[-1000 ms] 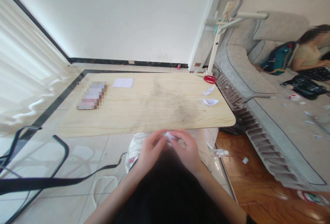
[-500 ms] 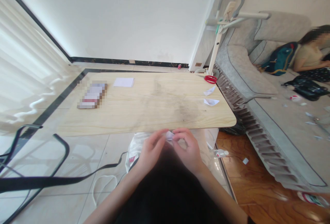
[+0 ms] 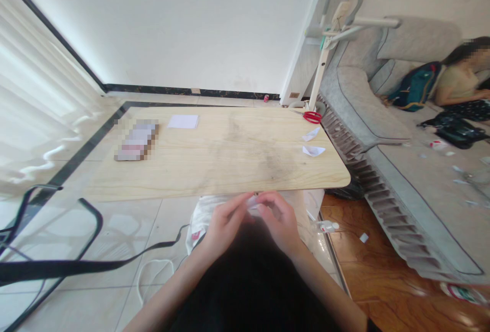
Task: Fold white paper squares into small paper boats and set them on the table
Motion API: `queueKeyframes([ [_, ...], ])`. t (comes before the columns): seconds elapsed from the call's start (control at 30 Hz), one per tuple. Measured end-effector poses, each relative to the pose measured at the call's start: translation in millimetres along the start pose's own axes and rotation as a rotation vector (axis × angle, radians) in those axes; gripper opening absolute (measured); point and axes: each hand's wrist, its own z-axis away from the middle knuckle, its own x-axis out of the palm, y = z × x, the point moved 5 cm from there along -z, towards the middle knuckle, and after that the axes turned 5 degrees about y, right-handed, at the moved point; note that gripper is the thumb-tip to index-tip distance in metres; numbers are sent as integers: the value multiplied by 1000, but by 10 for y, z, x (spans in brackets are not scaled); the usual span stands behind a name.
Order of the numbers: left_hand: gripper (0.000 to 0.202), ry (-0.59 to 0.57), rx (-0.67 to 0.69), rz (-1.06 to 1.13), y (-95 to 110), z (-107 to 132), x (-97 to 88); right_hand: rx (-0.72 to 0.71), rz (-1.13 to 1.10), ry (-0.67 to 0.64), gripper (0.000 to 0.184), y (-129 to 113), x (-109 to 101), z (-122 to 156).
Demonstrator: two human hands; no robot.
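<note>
Just in front of the near edge of the wooden table [image 3: 214, 158], a small piece of folded white paper [image 3: 252, 202] is pinched between my two hands. My left hand [image 3: 228, 218] grips its left side with thumb and fingers. On the other side, my right hand [image 3: 280, 220] is closed on it with bent fingers. Much of the paper is hidden by the fingers. Two folded white paper boats lie at the table's right end, a farther paper boat [image 3: 311, 134] and a nearer paper boat [image 3: 314, 151].
Red-handled scissors [image 3: 312, 117] lie at the far right corner. White paper sheets [image 3: 184, 121] and a blurred-out flat object [image 3: 137, 141] are on the left. A grey sofa [image 3: 429, 184] with a seated person [image 3: 459, 82] stands right. A black strap [image 3: 115, 265] stretches across the left.
My fingertips have drawn slightly closer together over the paper, and the right-hand fingers have shifted a little. The things on the table stay where they were.
</note>
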Motion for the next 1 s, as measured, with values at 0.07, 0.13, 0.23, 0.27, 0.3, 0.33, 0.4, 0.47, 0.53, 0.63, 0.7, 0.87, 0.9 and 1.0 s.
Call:
queueKeyframes([
  [0.07,38,-37,13,1,-12,7,13,46,-31,9,10,23,2,-3],
  [0.13,38,-51,-3,4,-21,7,24,94,-71,7,14,51,8,3],
  [0.23,35,-15,-78,43,-42,-3,24,102,-67,11,16,78,3,19],
  [0.27,37,-1,-107,73,-49,-5,23,82,-38,21,18,80,-7,23],
  [0.3,39,9,-132,107,-55,-7,24,56,-3,33,20,79,-18,25],
  [0.33,41,15,-151,138,-59,-8,25,27,35,35,22,74,-25,26],
  [0.4,41,25,-168,177,-56,-9,26,-27,113,15,21,56,-24,23],
  [0.47,37,39,-174,193,-48,-11,22,-59,169,-15,18,39,-14,16],
  [0.53,33,48,-180,205,-43,-14,21,-80,196,-26,18,21,-9,6],
  [0.63,27,42,-182,225,-45,-19,30,-117,204,-56,19,-7,10,-9],
  [0.7,24,41,-171,230,-47,-20,35,-123,195,-71,18,-13,21,-16],
  [0.87,21,64,-84,96,2,-20,0,21,126,-1,13,48,-16,-15],
  [0.9,20,63,-71,43,13,-21,-9,53,101,5,13,59,-20,-10],
  [1.0,20,48,-51,-86,38,-28,-32,143,8,2,13,90,-15,3],
])
